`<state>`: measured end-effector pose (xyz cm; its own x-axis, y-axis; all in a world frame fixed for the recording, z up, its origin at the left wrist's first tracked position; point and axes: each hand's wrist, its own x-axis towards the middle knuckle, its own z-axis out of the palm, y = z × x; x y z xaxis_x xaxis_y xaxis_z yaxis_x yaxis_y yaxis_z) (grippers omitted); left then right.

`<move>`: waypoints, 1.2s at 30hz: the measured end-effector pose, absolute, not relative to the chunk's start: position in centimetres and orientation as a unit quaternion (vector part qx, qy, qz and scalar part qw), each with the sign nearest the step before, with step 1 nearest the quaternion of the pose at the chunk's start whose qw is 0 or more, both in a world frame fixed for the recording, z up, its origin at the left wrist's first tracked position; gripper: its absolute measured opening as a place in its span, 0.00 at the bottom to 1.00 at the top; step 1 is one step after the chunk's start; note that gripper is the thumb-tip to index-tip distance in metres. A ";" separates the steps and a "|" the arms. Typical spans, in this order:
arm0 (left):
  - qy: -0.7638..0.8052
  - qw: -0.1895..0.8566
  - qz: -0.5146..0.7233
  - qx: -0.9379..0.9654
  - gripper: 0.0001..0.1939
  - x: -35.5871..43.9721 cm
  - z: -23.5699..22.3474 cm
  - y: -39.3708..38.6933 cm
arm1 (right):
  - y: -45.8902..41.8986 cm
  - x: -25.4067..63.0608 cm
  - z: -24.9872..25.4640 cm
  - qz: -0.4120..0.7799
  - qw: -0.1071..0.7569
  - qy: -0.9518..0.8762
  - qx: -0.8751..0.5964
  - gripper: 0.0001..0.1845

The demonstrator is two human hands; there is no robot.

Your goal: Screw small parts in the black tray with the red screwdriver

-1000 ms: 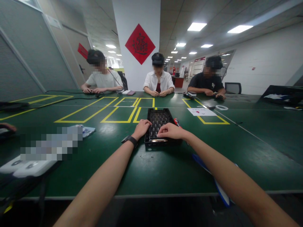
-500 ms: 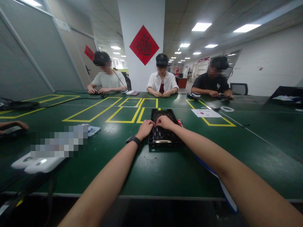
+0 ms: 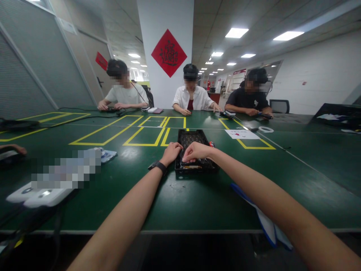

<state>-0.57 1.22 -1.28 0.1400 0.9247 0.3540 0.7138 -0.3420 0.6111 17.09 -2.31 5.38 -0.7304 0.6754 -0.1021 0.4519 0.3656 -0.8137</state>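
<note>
A black tray (image 3: 194, 137) with small dark parts in its cells lies on the green table (image 3: 197, 199), straight ahead of me. My left hand (image 3: 172, 152) curls over the tray's left rim; a black watch sits on that wrist. My right hand (image 3: 196, 151) hovers over the near half of the tray, fingertips bent down into the cells. Whether those fingers hold a part is hidden. A thin light-coloured bar (image 3: 192, 166) lies along the tray's near end. A red-handled tool (image 3: 211, 144) pokes out by the tray's right side.
Three people sit across the table, hands on their own work. Yellow tape boxes (image 3: 141, 135) mark the middle. White devices (image 3: 36, 194) lie near left, a blue-and-white object (image 3: 266, 224) under my right forearm, a paper sheet (image 3: 241, 134) and a tape ring (image 3: 265, 129) far right.
My right hand went from the tray's near end to the far part beside my left hand, then came back toward the near half. The left hand stayed at the left rim.
</note>
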 end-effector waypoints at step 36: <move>0.562 0.161 0.363 0.726 0.15 -0.4 -1.3 1.2 | -0.2 23.4 9.9 0.199 0.127 -0.699 -0.675 0.10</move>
